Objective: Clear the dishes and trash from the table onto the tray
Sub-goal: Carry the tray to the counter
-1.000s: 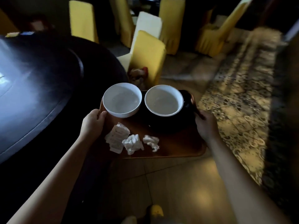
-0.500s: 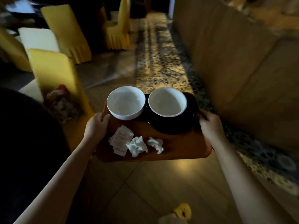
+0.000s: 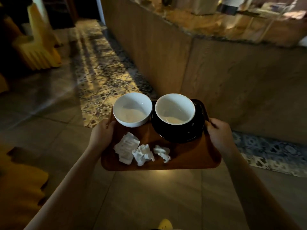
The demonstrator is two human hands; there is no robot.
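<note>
I carry a brown wooden tray [image 3: 191, 156] in the air over the floor. My left hand [image 3: 101, 133] grips its left edge and my right hand [image 3: 219, 132] grips its right edge. Two white bowls stand at the tray's far side: the left bowl [image 3: 132, 109] sits on the wood, the right bowl [image 3: 174, 109] rests on a black plate [image 3: 182, 135]. In front of them lie a crumpled receipt [image 3: 126, 147] and two wads of white tissue [image 3: 143, 154], [image 3: 162, 152].
A wooden counter front [image 3: 224, 77] with a stone top rises ahead and to the right. Patterned floor tiles [image 3: 103, 77] run along its base. Yellow-covered chairs [image 3: 38, 52] stand at the far left, and another yellow cover [image 3: 18, 185] is close at lower left.
The view has swung right, away from the dark round table and the chairs, toward the wooden counter. Both hands keep their hold on the tray, and its load has not shifted.
</note>
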